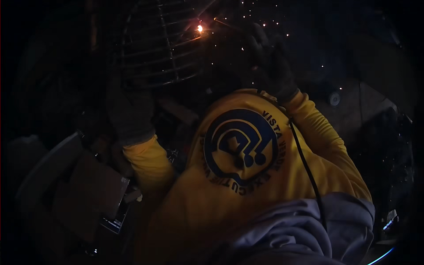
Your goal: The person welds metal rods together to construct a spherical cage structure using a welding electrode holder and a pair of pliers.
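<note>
Head view: dark, curved-barred metal frame (168, 44) (orange-lit at right).

A bright glow (199, 28) burns at the right side of a wire frame (168, 42), top centre, sparks (264, 25) scattered rightward. A thin, orange-tipped rod (225, 23) extends from near the dim right hand (274, 64). The left hand (130, 112) is centre left; a dark cord (308, 170) crosses the yellow shirt (198, 181).

The wide head view looks steeply down from close above the yellow shirt (194, 194) toward the wire frame (169, 46).
</note>
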The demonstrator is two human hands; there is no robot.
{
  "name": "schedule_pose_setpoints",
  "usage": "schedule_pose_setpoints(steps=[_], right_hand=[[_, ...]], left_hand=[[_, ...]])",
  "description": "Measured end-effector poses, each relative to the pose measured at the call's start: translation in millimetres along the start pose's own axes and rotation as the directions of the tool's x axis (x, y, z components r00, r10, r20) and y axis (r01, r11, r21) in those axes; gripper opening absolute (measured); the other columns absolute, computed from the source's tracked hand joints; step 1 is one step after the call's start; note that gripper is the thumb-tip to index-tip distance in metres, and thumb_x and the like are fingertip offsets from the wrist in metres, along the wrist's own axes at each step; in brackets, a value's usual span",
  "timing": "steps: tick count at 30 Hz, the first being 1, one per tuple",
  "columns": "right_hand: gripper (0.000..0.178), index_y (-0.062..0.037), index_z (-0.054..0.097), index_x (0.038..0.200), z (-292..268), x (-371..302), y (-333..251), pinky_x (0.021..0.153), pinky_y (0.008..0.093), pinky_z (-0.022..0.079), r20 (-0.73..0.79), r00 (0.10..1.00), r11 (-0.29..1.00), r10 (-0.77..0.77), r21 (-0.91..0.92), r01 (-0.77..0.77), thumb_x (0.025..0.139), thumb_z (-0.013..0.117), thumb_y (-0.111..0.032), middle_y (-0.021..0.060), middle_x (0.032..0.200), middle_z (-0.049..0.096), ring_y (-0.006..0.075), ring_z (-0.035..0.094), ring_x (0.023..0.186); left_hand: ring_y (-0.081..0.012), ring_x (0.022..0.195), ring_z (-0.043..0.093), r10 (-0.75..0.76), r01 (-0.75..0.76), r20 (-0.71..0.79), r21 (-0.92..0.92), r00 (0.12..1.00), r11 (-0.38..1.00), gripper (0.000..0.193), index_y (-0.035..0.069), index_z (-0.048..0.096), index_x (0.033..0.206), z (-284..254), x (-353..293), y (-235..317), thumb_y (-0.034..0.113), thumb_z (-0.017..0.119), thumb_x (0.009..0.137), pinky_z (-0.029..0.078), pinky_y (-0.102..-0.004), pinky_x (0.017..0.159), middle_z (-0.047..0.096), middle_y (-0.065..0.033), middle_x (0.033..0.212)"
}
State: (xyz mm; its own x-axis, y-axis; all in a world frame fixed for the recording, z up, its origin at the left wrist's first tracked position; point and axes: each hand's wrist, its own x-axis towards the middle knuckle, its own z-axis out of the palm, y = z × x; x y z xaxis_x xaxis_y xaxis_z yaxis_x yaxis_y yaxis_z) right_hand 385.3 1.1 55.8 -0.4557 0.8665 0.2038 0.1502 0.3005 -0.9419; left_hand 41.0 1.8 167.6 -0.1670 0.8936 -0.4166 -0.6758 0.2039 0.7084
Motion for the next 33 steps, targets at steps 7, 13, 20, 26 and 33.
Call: schedule_pose_setpoints(steps=[7,13,20,26,33], right_hand=[[0.05,0.0039,0.049,0.126,15,-30,26,0.094,0.0375,0.046,-0.1,0.971,0.964,0.215,0.183,-0.195,0.085,0.069,-0.017,0.0228,0.124,0.057,0.0292,0.057,0.107],[0.058,0.0043,0.052,0.12,14,-30,18,0.086,0.0388,0.05,-0.077,0.962,0.965,0.262,0.0,-0.263,0.082,0.075,-0.032,0.0225,0.105,0.064,0.0368,0.065,0.099],[0.053,0.0033,0.055,0.119,10,-29,14,0.082,0.0339,0.05,-0.046,0.966,0.965,0.253,-0.057,-0.256,0.086,0.074,-0.032,0.0159,0.101,0.065,0.0236,0.065,0.093],[0.051,0.0033,0.054,0.116,13,-30,18,0.08,0.0323,0.051,-0.026,0.964,0.964,0.264,0.045,-0.263,0.087,0.072,-0.034,0.0127,0.096,0.067,0.021,0.067,0.088],[0.051,0.0038,0.051,0.122,13,-31,19,0.084,0.032,0.051,-0.01,0.963,0.957,0.271,0.11,-0.268,0.089,0.069,-0.032,0.0133,0.1,0.067,0.0211,0.066,0.092]], left_hand=[[-0.0239,0.09,0.068,-0.091,0.075,-0.101,-0.153,0.991,0.985,0.024,-0.001,0.056,0.115,8,3,-3,0.017,0.048,0.101,0.061,-0.0416,0.081,0.066,-0.0139,0.105],[-0.0193,0.081,0.067,0.107,-0.058,-0.476,0.117,0.873,0.991,0.025,-0.001,0.058,0.113,32,0,-10,0.02,0.054,0.099,0.062,-0.0317,0.063,0.067,-0.0125,0.1],[-0.0261,0.092,0.068,0.025,-0.039,-0.279,-0.045,0.96,0.998,0.026,-0.001,0.057,0.118,7,-2,-2,0.014,0.056,0.098,0.062,-0.0474,0.082,0.065,-0.0181,0.111],[-0.026,0.093,0.068,0.018,-0.03,-0.26,-0.044,0.966,0.999,0.025,-0.001,0.058,0.118,13,-3,-3,0.015,0.054,0.098,0.062,-0.0454,0.081,0.065,-0.018,0.113],[-0.0257,0.092,0.069,0.022,-0.034,-0.281,-0.038,0.96,0.999,0.023,-0.001,0.059,0.116,14,-4,-5,0.014,0.055,0.098,0.062,-0.043,0.078,0.066,-0.0174,0.111]])
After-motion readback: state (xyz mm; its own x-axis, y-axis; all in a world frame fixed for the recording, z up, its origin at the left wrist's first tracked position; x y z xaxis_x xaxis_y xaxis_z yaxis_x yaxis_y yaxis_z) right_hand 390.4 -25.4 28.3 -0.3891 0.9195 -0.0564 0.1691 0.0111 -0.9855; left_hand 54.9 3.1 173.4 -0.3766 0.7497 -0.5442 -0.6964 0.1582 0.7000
